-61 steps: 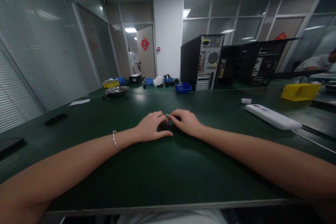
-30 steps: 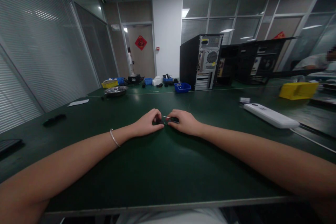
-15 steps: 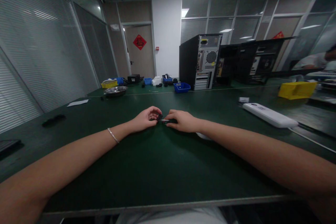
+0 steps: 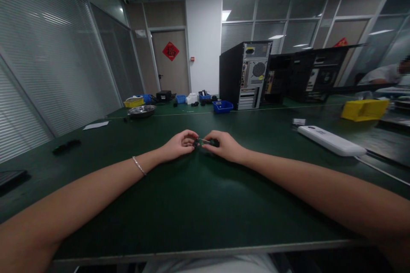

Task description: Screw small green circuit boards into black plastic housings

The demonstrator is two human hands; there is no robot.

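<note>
Over the middle of the green table [image 4: 192,213], my left hand [image 4: 178,146] pinches a small dark part [image 4: 196,142] between thumb and fingers. My right hand [image 4: 225,146] is closed around a small tool [image 4: 214,142] with a dark handle and a thin metal shaft. The shaft points left, its tip at or very near the dark part. Whether tip and part touch is too small to tell.
At the back stand a computer tower [image 4: 246,76], a blue bin [image 4: 222,106] and a metal bowl [image 4: 141,111]. To the right are a white device [image 4: 331,140] with a cable and a yellow bin [image 4: 365,110]. A person [image 4: 382,74] sits far right.
The tool in my right hand has changed angle, with more of its dark handle showing above the fingers. My right hand has risen slightly; my left hand has barely moved.
</note>
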